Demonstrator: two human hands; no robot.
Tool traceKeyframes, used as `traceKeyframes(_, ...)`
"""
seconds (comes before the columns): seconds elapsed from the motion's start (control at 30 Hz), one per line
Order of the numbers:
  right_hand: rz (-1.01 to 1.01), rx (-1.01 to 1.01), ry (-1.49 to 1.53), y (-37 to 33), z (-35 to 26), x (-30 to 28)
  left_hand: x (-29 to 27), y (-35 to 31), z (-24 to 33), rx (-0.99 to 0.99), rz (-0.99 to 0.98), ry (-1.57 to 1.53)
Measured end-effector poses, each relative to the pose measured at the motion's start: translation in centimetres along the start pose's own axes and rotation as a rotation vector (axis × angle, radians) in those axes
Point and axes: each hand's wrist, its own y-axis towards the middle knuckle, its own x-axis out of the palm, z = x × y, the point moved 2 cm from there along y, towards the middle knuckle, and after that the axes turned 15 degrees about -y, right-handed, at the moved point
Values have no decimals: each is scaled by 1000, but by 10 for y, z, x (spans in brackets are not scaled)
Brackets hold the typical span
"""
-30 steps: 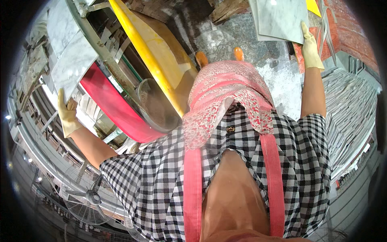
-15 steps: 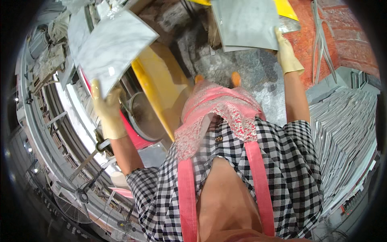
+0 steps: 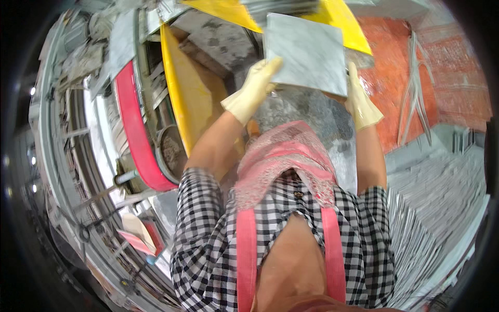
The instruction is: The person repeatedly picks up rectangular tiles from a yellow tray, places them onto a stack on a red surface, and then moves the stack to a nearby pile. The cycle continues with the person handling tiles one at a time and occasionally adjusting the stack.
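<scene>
A grey, marble-veined square tile [image 3: 305, 52] is held out in front of me, between both hands. My left hand [image 3: 254, 88], in a cream rubber glove, is closed on its near left corner with the thumb over the top face. My right hand [image 3: 362, 101], gloved the same, grips the near right edge. Fingers under the tile are hidden, and whether a second tile lies beneath it I cannot make out. Just beyond the tile is a blurred dark-grey stack [image 3: 280, 6] between yellow panels [image 3: 345, 26].
On the left run a pink-red machine guard [image 3: 132, 125] and a yellow panel [image 3: 179, 83]. An orange-red surface [image 3: 387, 78] with pale straps [image 3: 413, 88] lies to the right. Close on my right stand long rows of stacked tiles [image 3: 442, 208]. Wet grey floor [image 3: 291, 112] shows below my hands.
My left hand has swung from the far left to the front, and the whitish marbled tile it held has left that side. My right hand has moved slightly nearer to me.
</scene>
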Motion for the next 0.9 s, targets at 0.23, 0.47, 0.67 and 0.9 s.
traceKeyframes(0.23,257,-40,-341,3,0,24,6,-21,73,-190,-131,1043)
traceKeyframes(0.47,364,-146,-480,-19,0,34,15,-12,118,440,-362,1922)
traceKeyframes(0.67,584,-54,-451,12,-8,13,-151,-27,240,711,568,1509)
traceKeyframes(0.9,714,18,-521,39,-7,-19,-320,-23,272,624,781,2169)
